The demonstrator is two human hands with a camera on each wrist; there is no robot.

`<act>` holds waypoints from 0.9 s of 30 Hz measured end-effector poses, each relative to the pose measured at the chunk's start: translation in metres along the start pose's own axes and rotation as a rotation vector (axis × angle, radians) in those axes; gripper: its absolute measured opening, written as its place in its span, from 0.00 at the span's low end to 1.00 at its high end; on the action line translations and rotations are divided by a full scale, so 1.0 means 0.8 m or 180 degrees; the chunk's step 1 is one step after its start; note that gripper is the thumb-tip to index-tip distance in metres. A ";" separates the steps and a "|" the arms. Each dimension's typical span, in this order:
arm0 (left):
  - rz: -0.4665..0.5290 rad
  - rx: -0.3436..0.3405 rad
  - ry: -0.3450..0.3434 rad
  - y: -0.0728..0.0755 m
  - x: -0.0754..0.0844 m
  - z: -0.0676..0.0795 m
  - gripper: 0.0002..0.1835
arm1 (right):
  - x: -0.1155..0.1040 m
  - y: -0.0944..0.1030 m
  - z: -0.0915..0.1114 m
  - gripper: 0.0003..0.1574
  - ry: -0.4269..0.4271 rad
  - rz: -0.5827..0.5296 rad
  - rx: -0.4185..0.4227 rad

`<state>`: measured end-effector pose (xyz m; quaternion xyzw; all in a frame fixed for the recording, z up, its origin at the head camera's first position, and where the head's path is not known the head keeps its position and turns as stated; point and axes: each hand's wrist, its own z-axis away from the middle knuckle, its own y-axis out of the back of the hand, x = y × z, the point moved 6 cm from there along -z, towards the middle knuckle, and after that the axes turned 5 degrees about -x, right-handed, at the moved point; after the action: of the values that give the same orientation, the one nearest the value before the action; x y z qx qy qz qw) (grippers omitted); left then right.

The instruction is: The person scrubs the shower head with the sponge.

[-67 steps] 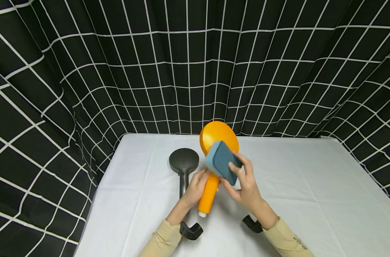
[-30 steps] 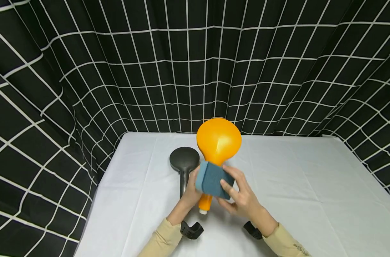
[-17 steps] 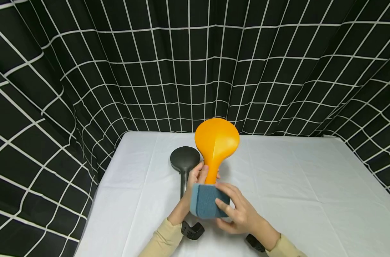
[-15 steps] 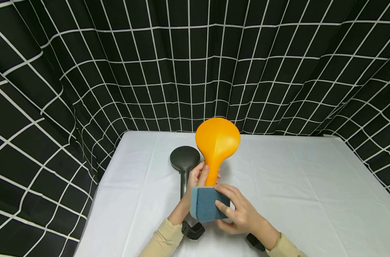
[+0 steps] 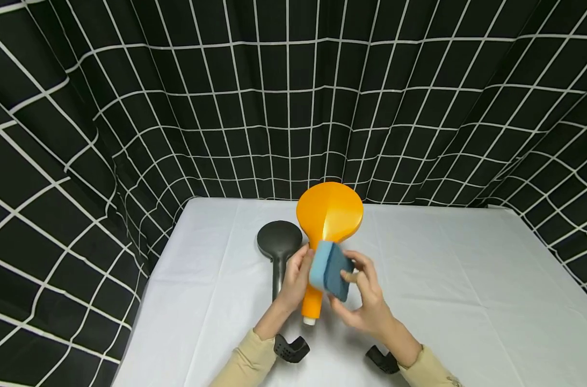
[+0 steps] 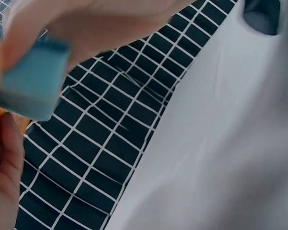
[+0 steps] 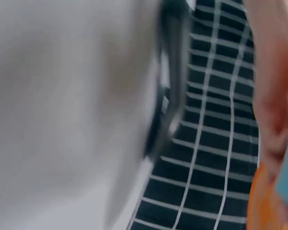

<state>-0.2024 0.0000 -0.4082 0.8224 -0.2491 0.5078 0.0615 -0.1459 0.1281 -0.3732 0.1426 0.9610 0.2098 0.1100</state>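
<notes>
In the head view an orange handheld shower head point(image 5: 330, 209) is held with its round head toward the curtain and its white-tipped handle toward me. My left hand point(image 5: 294, 279) grips the handle from the left. From the other side, my right hand point(image 5: 368, 298) pinches a blue two-layer sponge point(image 5: 321, 264), its pale side against the handle and its darker scouring side turned right. The sponge hides the middle of the handle. The left wrist view shows the sponge point(image 6: 36, 84) close up, and the right wrist view catches only its edge.
A black handheld shower head point(image 5: 280, 239) lies on the white tablecloth point(image 5: 448, 279), just left of my left hand. Black curtains point(image 5: 225, 107) with a white grid hang behind and at both sides. A dark shape point(image 7: 170, 72) blurs in the right wrist view.
The sponge has slid down over the orange handle toward its end, then back up to mid-handle, turning on edge. My left hand keeps its grip; the black shower head has not moved.
</notes>
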 end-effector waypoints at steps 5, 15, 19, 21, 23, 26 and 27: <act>0.0039 0.0090 0.0182 0.002 0.001 -0.001 0.22 | -0.040 -0.011 0.007 0.14 0.0893 -0.0365 -0.0500; 0.0129 -0.0102 0.0065 -0.004 0.004 0.000 0.17 | -0.009 0.003 -0.020 0.21 0.0022 0.0023 0.0236; 0.0161 0.0010 -0.0011 0.000 0.005 0.000 0.19 | -0.028 -0.002 -0.015 0.18 0.0403 -0.0250 -0.0040; 0.0204 0.0063 -0.0055 0.002 0.006 -0.001 0.21 | -0.040 -0.006 -0.008 0.15 0.0743 -0.0436 -0.0266; 0.0274 0.0074 -0.0073 0.002 0.007 -0.001 0.22 | -0.044 -0.007 -0.002 0.14 0.0939 -0.0501 -0.0373; 0.0352 0.0089 -0.0034 0.001 0.006 0.000 0.22 | -0.033 -0.006 -0.003 0.15 0.0910 -0.0445 -0.0239; 0.0370 0.0071 -0.0015 -0.001 0.005 0.000 0.21 | -0.027 -0.004 -0.005 0.16 0.0821 -0.0368 -0.0123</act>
<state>-0.2004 -0.0007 -0.4045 0.8084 -0.2909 0.5113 0.0222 -0.1279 0.1166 -0.3678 0.0567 0.9696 0.2382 0.0001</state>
